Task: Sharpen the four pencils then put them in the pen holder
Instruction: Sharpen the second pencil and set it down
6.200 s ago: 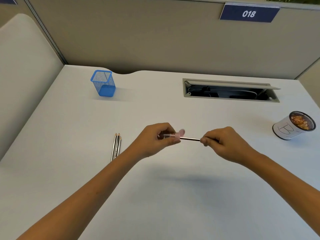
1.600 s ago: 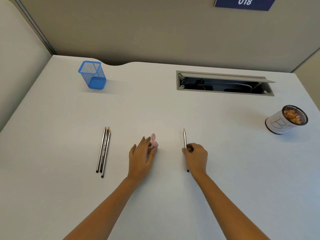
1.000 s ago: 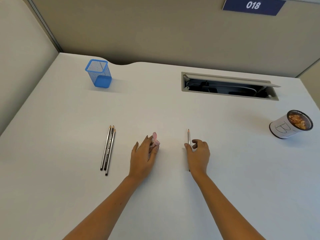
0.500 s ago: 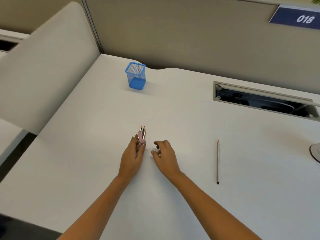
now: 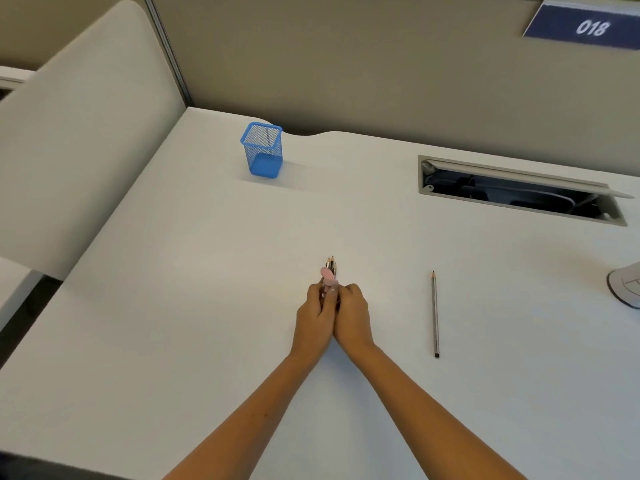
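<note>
White cubicle desk (image 5: 207, 306): the left hand (image 5: 313, 315) pinches a pink sharpener (image 5: 328, 277) and the right hand (image 5: 351, 315) closes on the pencil cluster (image 5: 331, 264), tips toward the blue mesh pen holder (image 5: 262, 150); the lone pencil (image 5: 434, 313) lies right of the holder.

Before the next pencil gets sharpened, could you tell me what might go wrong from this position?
Both hands, left hand and right hand, crowd over the bundle of pencils, so picking out just one may scatter the rest. The left hand also carries the pink sharpener, which could slip while it helps. The single pencil lies loose on the desk, away from the blue pen holder, and might roll or be forgotten.
</note>
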